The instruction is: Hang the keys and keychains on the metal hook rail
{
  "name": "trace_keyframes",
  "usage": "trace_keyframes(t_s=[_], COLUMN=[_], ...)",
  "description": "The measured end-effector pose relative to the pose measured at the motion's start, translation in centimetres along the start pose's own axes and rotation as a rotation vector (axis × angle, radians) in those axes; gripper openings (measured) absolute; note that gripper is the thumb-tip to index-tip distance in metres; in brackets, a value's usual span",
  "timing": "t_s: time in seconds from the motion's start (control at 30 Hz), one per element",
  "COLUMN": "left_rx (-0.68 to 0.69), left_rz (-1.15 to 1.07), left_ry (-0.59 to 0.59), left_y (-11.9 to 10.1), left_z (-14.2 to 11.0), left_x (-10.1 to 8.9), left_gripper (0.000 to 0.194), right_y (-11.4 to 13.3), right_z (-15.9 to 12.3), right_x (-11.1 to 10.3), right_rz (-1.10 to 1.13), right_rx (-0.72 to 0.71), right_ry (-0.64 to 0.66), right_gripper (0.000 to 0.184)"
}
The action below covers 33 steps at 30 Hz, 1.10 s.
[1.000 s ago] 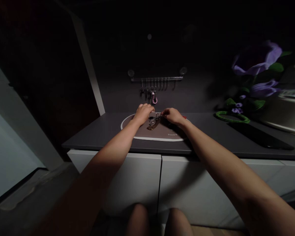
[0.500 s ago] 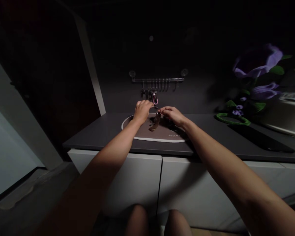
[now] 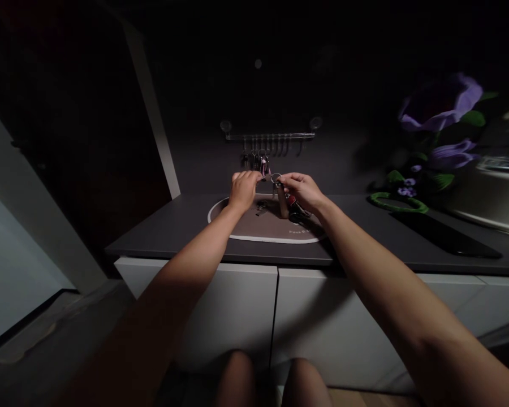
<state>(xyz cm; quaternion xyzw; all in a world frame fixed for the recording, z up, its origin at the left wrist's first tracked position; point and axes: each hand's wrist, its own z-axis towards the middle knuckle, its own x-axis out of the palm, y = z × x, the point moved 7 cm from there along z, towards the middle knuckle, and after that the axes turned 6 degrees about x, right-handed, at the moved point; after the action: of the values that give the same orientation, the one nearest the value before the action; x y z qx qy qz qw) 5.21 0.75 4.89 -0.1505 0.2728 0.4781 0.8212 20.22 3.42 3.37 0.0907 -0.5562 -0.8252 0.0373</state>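
Note:
Above the mat, my right hand (image 3: 303, 189) pinches a key ring (image 3: 276, 178), from which a brown strap-like fob (image 3: 282, 203) hangs. Something thin and metallic dangles from the ring as well, probably a key. My left hand (image 3: 243, 188) is just left of the ring, its thumb and fingers drawn together; whatever they hold is too small to make out. Right behind these fingertips are several hanging key bunches, one with a pink loop (image 3: 264, 165). Below the hands, small dark keys (image 3: 261, 209) and a red item (image 3: 290, 199) lie on the brown oval mat (image 3: 258, 230).
A clear rail with hooks (image 3: 271, 136) is fixed to the dark wall by suction cups. On the right of the dark counter (image 3: 152, 226) are a black flat slab (image 3: 445, 234), a green ring (image 3: 396, 203), purple flowers (image 3: 443, 113) and a pale round vessel (image 3: 500, 198).
My right hand has lifted the key ring slightly, away from my left fingers. The brown fob now hangs more upright and further right. My left hand has hardly moved.

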Motion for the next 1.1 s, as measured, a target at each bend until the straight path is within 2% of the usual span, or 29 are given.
trace_keyframes(t_s=[0.2,0.4,0.67,0.83,1.1], left_rx=[0.021,0.076,0.200,0.119,-0.010], left_rz=[-0.062,-0.107,-0.135,-0.165,-0.380], left_ry=[0.050,0.115,0.175,0.069,-0.039], left_y=[-0.4,-1.5,-3.0,-2.4,-1.4], left_z=[0.0,-0.2,-0.4,-0.2,-0.1], left_x=[0.9,1.8,1.9,1.5,1.6], left_gripper=[0.025,0.023,0.027,0.032,0.028], right_y=[0.1,-0.1,-0.4,-0.4,-0.6], right_z=[0.5,0.6,0.7,0.4,0.1], right_x=[-0.6,-0.8,-0.3,0.4,1.2], right_rz=[-0.016,-0.007,0.098,0.106,0.078], right_rx=[-0.077,-0.064,-0.064,-0.063,-0.042], right_ry=[-0.027,-0.030,0.011,0.021,0.074], right_gripper=[0.032,0.038,0.029,0.027,0.025])
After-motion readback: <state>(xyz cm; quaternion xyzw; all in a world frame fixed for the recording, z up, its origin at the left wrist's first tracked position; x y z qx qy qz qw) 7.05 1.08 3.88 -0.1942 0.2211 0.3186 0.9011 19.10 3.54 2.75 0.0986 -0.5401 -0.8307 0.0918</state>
